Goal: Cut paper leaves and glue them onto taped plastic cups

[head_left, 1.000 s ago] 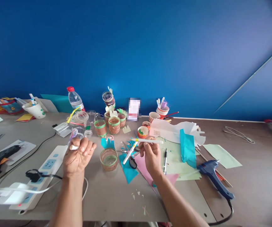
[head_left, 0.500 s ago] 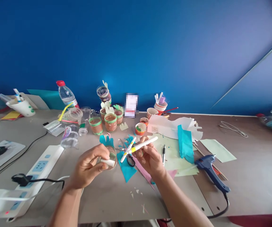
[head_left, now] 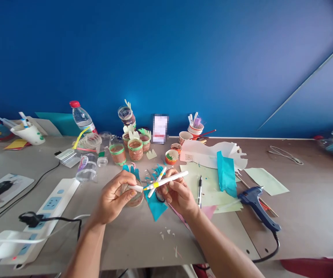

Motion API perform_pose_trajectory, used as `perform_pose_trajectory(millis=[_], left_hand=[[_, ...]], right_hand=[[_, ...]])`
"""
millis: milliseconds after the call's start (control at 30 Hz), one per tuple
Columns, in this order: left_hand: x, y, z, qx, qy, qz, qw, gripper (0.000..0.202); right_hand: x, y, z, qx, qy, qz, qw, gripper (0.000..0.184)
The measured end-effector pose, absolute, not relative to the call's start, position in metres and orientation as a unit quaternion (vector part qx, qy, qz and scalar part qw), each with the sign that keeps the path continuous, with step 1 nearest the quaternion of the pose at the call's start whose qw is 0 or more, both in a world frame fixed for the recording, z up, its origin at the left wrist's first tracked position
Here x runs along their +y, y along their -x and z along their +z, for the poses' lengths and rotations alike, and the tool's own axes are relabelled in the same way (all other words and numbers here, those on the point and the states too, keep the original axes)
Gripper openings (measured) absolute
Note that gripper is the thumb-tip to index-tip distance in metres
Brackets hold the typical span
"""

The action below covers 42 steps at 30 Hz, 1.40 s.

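My left hand (head_left: 119, 197) pinches a white marker cap (head_left: 135, 188), its opening turned to the right. My right hand (head_left: 180, 192) grips a white marker (head_left: 172, 178) with a yellow tip, which points left at the cap's mouth. A second white pen (head_left: 162, 175) crosses behind the marker; whether my right hand also holds it I cannot tell. Behind my left hand stands a clear cup (head_left: 137, 200), partly hidden, with blue cut paper (head_left: 136, 173) at its top. Black-handled scissors (head_left: 159, 197) and a blue paper piece (head_left: 157, 210) lie beneath the pens.
Brown-and-green decorated cups (head_left: 135, 150) stand at the back, near small paper cups (head_left: 171, 157). At right lie a blue glue gun (head_left: 257, 204), a black pen (head_left: 200, 191) and paper sheets (head_left: 266, 180). A power strip (head_left: 50, 206) with cords is at left, near a water bottle (head_left: 82, 117).
The marker in my right hand has moved left and down, bringing its yellow tip to the cap. My left hand has shifted slightly right and turned the cap towards the tip.
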<state>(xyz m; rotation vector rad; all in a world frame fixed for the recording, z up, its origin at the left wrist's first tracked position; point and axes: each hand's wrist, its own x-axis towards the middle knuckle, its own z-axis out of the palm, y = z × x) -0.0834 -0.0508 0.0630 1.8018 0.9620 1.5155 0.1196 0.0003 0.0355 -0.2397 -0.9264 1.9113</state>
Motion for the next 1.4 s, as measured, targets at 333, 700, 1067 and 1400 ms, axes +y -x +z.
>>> perform_pose_trajectory(millis=[333, 700, 1067, 1400], left_hand=[[-0.050, 0.084, 0.060, 0.389, -0.716, 0.547, 0.192, 0.018], [-0.051, 0.078, 0.067, 0.421, -0.756, 0.497, 0.071, 0.014], [-0.051, 0.075, 0.071, 0.383, -0.803, 0.450, -0.081, 0.022], [-0.052, 0.068, 0.070, 0.383, -0.802, 0.454, -0.068, 0.018]], right_hand=[[-0.003, -0.118, 0.032, -0.403, 0.120, 0.771, 0.478, 0.025], [-0.004, -0.115, 0.031, -0.436, 0.125, 0.754, 0.475, 0.029], [-0.006, -0.113, 0.035, -0.428, 0.140, 0.746, 0.490, 0.029], [-0.008, -0.112, 0.039, -0.399, 0.166, 0.774, 0.464, 0.032]])
